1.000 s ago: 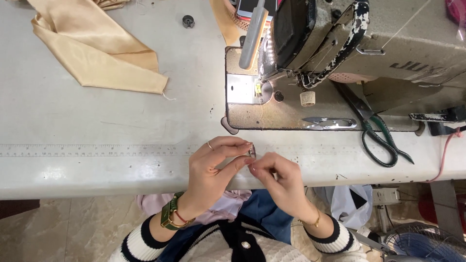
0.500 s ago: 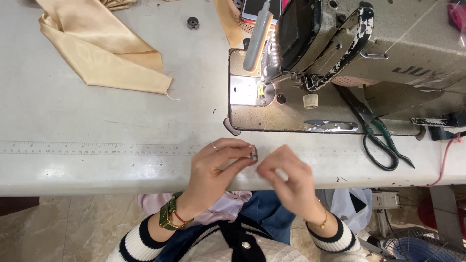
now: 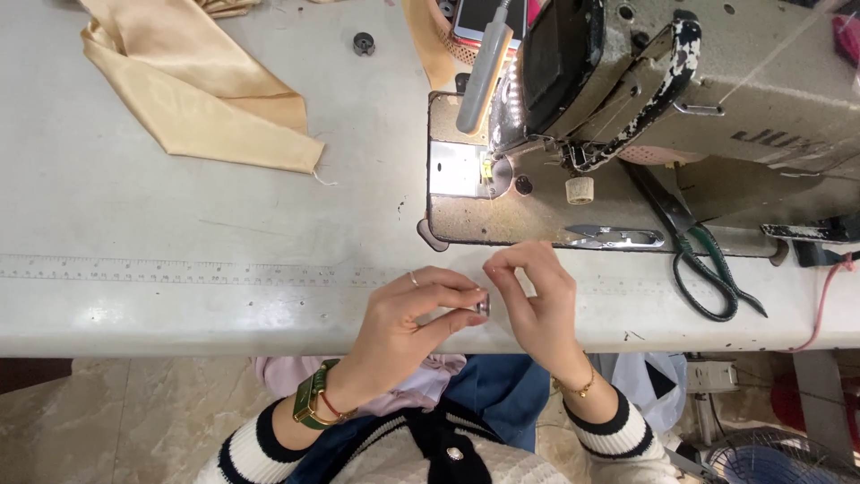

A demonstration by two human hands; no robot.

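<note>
My left hand (image 3: 408, 314) pinches a small round metal bobbin (image 3: 483, 305) between thumb and fingers, just above the front edge of the grey sewing table (image 3: 179, 233). My right hand (image 3: 536, 300) is right beside it, fingertips pinched together a little above and to the right of the bobbin, as if on a fine thread that is too thin to see. Both hands sit in front of the sewing machine (image 3: 681, 99). The left wrist carries a green watch, the right a thin bracelet.
Folded beige satin fabric (image 3: 193, 94) lies at the back left. A second black bobbin (image 3: 363, 43) sits further back. Thread snips (image 3: 618, 237) and green-handled scissors (image 3: 708, 264) lie on the machine bed at right. A printed ruler strip runs along the table's front.
My right hand has drawn up and to the right, away from the bobbin, with fingers pinched. The left hand keeps the bobbin in about the same place.
</note>
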